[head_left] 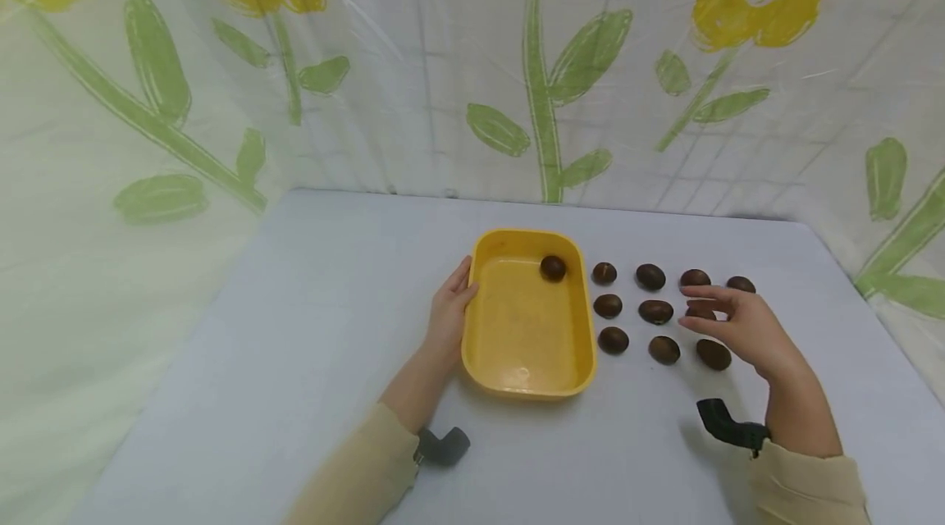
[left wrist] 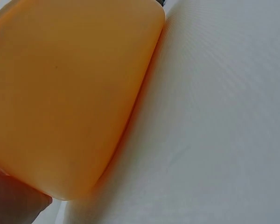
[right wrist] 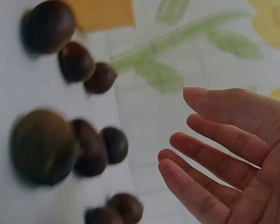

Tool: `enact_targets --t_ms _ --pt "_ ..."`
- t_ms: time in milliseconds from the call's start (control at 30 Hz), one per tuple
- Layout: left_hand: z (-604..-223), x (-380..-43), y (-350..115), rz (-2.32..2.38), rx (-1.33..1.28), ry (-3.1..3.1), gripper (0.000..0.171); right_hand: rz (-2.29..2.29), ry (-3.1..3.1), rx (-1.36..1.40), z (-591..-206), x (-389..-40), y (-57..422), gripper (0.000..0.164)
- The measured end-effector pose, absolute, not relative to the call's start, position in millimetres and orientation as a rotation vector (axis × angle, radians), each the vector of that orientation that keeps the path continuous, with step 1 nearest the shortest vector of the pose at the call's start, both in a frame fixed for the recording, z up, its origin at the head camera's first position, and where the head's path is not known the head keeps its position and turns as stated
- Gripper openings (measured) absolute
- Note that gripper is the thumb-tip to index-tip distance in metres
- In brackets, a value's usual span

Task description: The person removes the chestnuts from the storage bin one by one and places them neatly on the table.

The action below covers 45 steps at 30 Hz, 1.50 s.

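Note:
A yellow plastic tray (head_left: 520,320) stands on the table with one brown chestnut (head_left: 553,268) in its far right corner. My left hand (head_left: 446,316) holds the tray by its left side, thumb at the rim. In the left wrist view the tray's outer wall (left wrist: 74,93) fills much of the picture. Over the rightmost chestnuts hovers my right hand (head_left: 746,328), its fingers spread and holding nothing. It partly covers one chestnut (head_left: 701,312). Seen from the right wrist, the fingers (right wrist: 214,154) are apart from the blurred chestnuts (right wrist: 44,147).
Several chestnuts lie in rough rows right of the tray, among them a near one (head_left: 614,340) close to its wall and a far right one (head_left: 741,285). A flowered curtain (head_left: 369,98) hangs behind the white table (head_left: 295,361).

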<state>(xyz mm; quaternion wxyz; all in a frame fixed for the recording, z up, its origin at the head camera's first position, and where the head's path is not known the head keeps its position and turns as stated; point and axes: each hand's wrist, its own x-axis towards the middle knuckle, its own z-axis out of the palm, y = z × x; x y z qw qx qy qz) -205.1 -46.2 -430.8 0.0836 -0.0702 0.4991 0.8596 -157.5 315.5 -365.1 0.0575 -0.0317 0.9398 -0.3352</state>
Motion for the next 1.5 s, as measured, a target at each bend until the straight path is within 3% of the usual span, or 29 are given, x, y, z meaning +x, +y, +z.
enact_targets --t_ms 400,833,1233,1300,1433,1500 --pt "-433.0 -205.5 -45.0 2.56 -0.187 1.489 0.052 -1.103 2.732 -0.218 -334.1 -214.9 247.2 0.052" --pt "-435.6 -206.0 -44.6 2.548 -0.176 1.526 0.052 -0.929 2.626 -0.258 -353.5 -262.1 153.9 0.046" --pt "-431.0 -205.3 -43.4 2.563 -0.199 1.515 0.052 -0.69 2.663 -0.281 -364.1 -274.9 139.3 0.043" --pt "-431.1 -205.2 -44.2 2.566 -0.179 1.516 0.052 -0.694 2.658 -0.324 -365.0 -274.0 136.1 0.038" --pt "-431.5 -204.9 -45.4 2.555 -0.179 1.535 0.052 -0.72 2.65 -0.432 -364.7 -272.5 129.1 0.009" --pt "-431.4 -204.5 -45.7 2.547 -0.192 1.546 0.052 -0.71 2.648 -0.468 -366.7 -273.3 126.4 0.019"
